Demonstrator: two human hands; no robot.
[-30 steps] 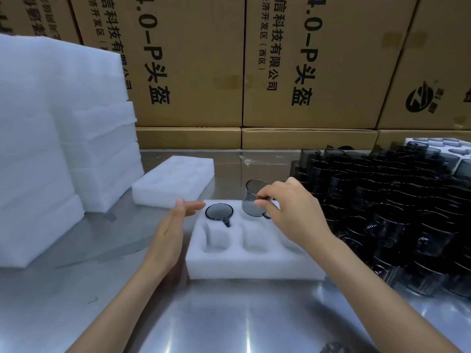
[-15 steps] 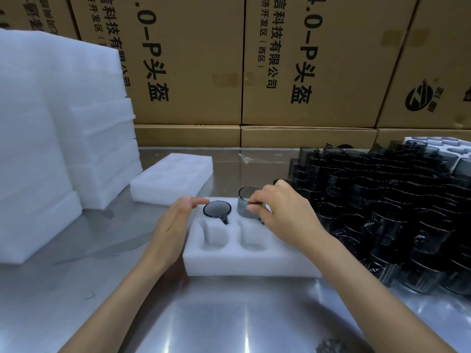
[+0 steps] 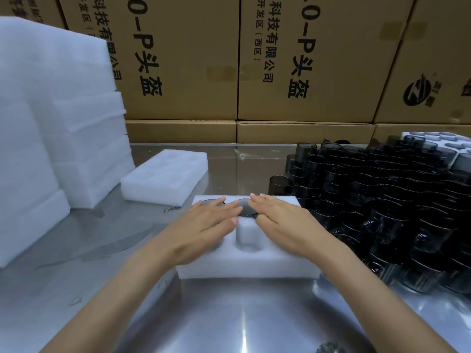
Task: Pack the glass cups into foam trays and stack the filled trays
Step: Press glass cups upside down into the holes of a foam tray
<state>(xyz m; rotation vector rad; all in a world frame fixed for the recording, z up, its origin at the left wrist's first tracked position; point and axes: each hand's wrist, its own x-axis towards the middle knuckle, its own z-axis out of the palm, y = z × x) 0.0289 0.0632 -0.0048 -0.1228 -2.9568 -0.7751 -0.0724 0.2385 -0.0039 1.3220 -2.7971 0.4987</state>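
Note:
A white foam tray (image 3: 249, 266) lies on the steel table in front of me. Two dark glass cups sit sunk in its far row: the left cup (image 3: 207, 202) and the right cup (image 3: 246, 208). My left hand (image 3: 204, 225) lies flat with straight fingers pressing on the left cup. My right hand (image 3: 283, 220) lies flat beside it, fingers straight over the right cup. The hands hide most of both cups and the near pockets. A large mass of loose dark glass cups (image 3: 382, 205) stands to the right.
A second foam tray (image 3: 165, 182) lies at the back left. Tall stacks of white foam (image 3: 51, 123) rise along the left. Cardboard boxes (image 3: 305, 59) wall off the back. A filled foam tray (image 3: 433, 141) shows at the far right behind the cups.
My right hand lowered the second cup into the tray pocket and let go. Both hands are now flat on top of the two cups.

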